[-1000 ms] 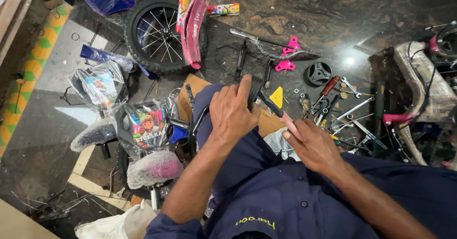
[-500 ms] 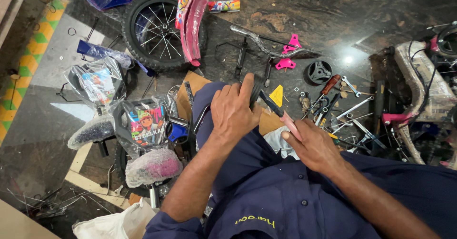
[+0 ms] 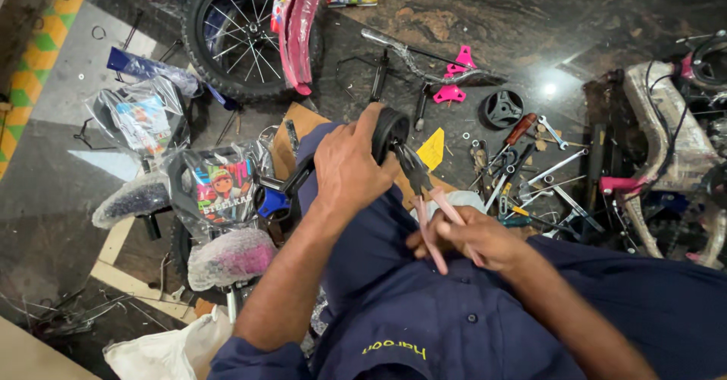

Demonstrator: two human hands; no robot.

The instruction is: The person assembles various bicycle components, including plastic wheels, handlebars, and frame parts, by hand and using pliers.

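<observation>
My left hand (image 3: 347, 169) grips a small black training wheel (image 3: 391, 132) held over my lap, its black bracket (image 3: 291, 181) sticking out to the left. My right hand (image 3: 475, 238) is closed on the pink handles of a pair of pliers (image 3: 425, 191), whose dark jaws reach up to the wheel's hub. Both forearms come out of dark blue sleeves. The spot where the jaws meet the wheel is partly hidden by my left fingers.
A spoked bicycle wheel (image 3: 238, 35) and pink mudguard (image 3: 299, 28) lie ahead. Wrapped parts in plastic (image 3: 219, 191) sit left. Several wrenches and a screwdriver (image 3: 530, 172) are scattered right, beside a wrapped bike frame (image 3: 666, 138). Another black wheel (image 3: 503, 109) and pink brackets (image 3: 453, 77) lie on the dark floor.
My left hand has lifted and turned the training wheel into view. My right hand has brought the pliers up so the jaws meet the wheel's hub.
</observation>
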